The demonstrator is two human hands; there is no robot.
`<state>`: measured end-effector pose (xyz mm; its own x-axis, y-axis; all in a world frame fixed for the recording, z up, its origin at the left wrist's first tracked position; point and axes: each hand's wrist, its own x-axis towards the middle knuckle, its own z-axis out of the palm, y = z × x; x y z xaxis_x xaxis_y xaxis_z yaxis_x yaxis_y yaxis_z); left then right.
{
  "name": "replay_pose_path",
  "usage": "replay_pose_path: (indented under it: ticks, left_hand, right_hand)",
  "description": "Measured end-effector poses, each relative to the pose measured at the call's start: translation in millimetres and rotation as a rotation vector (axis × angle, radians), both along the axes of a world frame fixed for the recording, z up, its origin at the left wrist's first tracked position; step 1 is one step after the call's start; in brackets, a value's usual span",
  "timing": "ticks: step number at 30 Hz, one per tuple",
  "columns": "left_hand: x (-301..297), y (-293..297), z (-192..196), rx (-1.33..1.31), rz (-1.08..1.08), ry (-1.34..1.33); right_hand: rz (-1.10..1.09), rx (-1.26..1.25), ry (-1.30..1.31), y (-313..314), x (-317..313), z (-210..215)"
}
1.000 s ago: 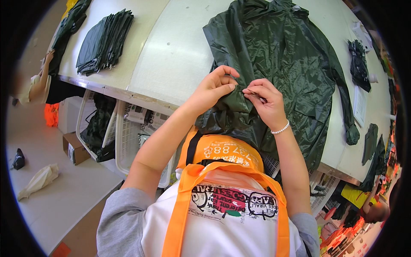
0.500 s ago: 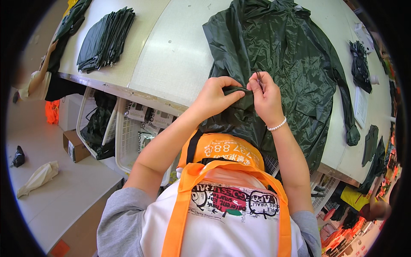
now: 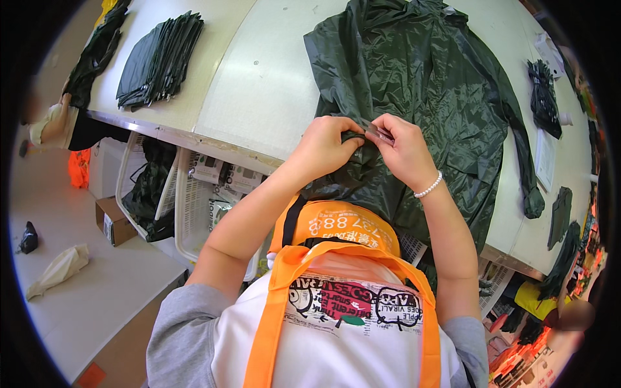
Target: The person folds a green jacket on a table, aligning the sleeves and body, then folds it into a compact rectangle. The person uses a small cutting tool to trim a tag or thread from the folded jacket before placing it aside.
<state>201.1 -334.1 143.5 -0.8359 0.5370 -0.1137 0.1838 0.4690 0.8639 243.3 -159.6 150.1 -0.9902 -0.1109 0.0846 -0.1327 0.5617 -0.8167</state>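
Observation:
A dark green, shiny jacket (image 3: 427, 90) lies spread over the table, its lower part hanging over the near edge toward my apron. My left hand (image 3: 326, 145) is closed on a bunched fold of it, thumb and fingers pinching the cloth. Just to the right, my right hand (image 3: 404, 145) grips small metal thread snips (image 3: 378, 132). The blades point left and reach the cloth beside my left fingertips. Whether they are closed on a thread is too small to tell. A sleeve stretches down the jacket's right side.
The white table (image 3: 239, 84) carries a stack of folded dark green pieces (image 3: 162, 58) at the far left and a dark bundle (image 3: 543, 97) at the right. White plastic baskets (image 3: 184, 220) stand below its edge. Another person's arm (image 3: 57, 119) shows at the left.
My right hand has turned, bringing the snips from upright to pointing left against the cloth. My left hand still pinches the fold. The person at the left has shifted their arm.

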Motion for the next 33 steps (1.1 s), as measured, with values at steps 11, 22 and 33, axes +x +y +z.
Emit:
replay_pose_path:
  ticks: [11, 22, 33]
  left_hand:
    - [-6.2, -8.0, -2.6, 0.145, 0.113, -0.209]
    - [-7.1, -2.8, 14.2, 0.093, 0.026, -0.226]
    - [-8.8, -5.5, 17.0, 0.131, 0.035, -0.303]
  right_hand:
    - [-0.166, -0.086, -0.085, 20.5, 20.7, 9.1]
    - [-0.038, 0.170, 0.146, 9.8, 16.8, 11.4]
    - [0.040, 0.367, 0.353, 6.6, 10.9, 13.3]
